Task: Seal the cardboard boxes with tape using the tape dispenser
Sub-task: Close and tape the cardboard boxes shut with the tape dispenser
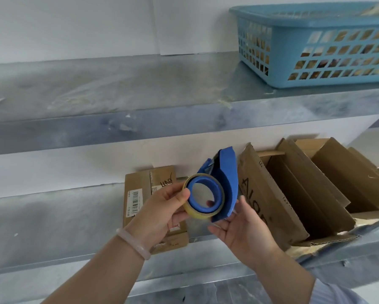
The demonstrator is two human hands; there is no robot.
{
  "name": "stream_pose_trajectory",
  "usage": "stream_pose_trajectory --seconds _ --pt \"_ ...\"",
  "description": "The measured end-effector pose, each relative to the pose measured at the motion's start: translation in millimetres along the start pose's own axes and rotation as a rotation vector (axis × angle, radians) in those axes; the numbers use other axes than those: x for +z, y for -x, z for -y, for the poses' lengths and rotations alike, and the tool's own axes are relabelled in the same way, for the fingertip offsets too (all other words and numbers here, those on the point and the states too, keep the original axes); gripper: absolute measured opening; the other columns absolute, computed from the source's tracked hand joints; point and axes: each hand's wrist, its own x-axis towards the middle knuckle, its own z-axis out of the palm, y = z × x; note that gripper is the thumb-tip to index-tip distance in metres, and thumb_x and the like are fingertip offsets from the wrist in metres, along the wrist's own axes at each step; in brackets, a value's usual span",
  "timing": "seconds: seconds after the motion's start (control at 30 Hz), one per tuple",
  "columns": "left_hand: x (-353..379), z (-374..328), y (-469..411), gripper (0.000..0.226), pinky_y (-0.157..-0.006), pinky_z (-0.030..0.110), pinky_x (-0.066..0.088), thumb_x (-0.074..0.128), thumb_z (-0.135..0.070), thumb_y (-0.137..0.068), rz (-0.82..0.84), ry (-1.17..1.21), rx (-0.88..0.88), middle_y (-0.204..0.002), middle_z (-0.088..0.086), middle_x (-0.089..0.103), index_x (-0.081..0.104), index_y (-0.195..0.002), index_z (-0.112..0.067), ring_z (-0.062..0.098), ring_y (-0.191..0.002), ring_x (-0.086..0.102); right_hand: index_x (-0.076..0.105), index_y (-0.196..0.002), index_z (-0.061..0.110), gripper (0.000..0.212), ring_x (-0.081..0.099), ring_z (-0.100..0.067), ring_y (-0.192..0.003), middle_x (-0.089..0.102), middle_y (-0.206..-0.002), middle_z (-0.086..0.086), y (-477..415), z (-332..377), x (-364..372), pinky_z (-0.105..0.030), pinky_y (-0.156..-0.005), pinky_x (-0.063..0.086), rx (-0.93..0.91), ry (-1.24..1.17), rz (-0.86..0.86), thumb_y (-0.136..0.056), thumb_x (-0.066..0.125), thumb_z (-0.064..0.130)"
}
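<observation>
In front of the lower shelf [52, 216], I have the tape dispenser [227, 183] held up between both hands, above the boxes and touching none of them. My left hand [162, 211] pinches the roll of tape [197, 212], thumb on its rim. My right hand [243, 229] cradles the dispenser from below, thumb against its side. I judge this the readying step, with no sealing begun. Next I must find the loose end, lead it to the blade, then bring the dispenser down onto a seam. The open boxes [304, 194] at right need their flaps folded first. The flat box [138, 187] behind my left hand looks closed. The tape's free end and the blade are hard to make out, and my right fingertips are hidden under the dispenser.
</observation>
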Motion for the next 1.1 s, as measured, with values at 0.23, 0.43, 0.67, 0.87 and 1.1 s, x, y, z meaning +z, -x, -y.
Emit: stream_pose_trajectory --seconds 0.23,0.43,0.67,0.87,1.1 --pt "4 18 19 0.039 -0.085 0.032 0.057 0.054 -0.029 -0.089 0.05 0.095 -0.044 -0.118 0.018 0.068 0.064 -0.119 -0.006 0.028 -0.111 0.065 0.059 -0.133 0.011 0.042 0.059 -0.036 -0.119 0.063 -0.125 -0.022 7 3 22 -0.048 -0.099 0.051 -0.021 -0.043 0.139 -0.096 0.049 0.03" --pt "-5 26 27 0.027 -0.106 0.047 0.044 0.053 -0.026 -0.097 0.051 -0.172 -0.113 -0.12 0.011 0.068 0.069 -0.118 -0.018 0.028 -0.12 0.059 0.07 -0.117 0.015 0.056 0.069 -0.02 -0.073 0.07 -0.089 -0.009 16 26 39 -0.031 -0.065 0.057 -0.105 0.134 0.212 -0.065 0.087 0.024" --pt "-18 -1 27 0.035 -0.086 0.045 0.057 0.054 -0.034 -0.093 -0.107 0.18 -0.124 -0.116 0.02 0.068 0.07 -0.115 -0.013 0.034 -0.104 0.067 0.059 -0.13 0.032 0.057 0.067 -0.026 -0.105 0.064 -0.126 0.004 28 43 43 -0.03 -0.078 0.057 -0.162 0.567 0.293 -0.076 0.074 0.018" --pt "-20 -13 35 0.031 -0.07 0.038 0.061 0.057 -0.033 -0.09 -0.081 0.09 -0.203 -0.106 0.017 0.072 0.078 -0.098 -0.011 0.029 -0.093 0.07 0.07 -0.116 0.031 0.043 0.068 -0.025 -0.105 0.068 -0.123 -0.002 31 41 49 -0.03 -0.077 0.057 -0.207 0.745 0.309 -0.076 0.072 0.015" --pt "-30 -18 43 0.032 -0.058 0.027 0.056 0.053 -0.008 -0.093 -0.221 -0.353 -0.07 -0.075 0.007 0.074 0.079 -0.076 -0.017 0.017 -0.066 0.07 0.069 -0.112 0.042 0.055 0.068 -0.01 -0.103 0.069 -0.117 0.013 31 52 62 -0.019 -0.076 0.055 -0.139 1.008 0.397 -0.064 0.086 0.022"
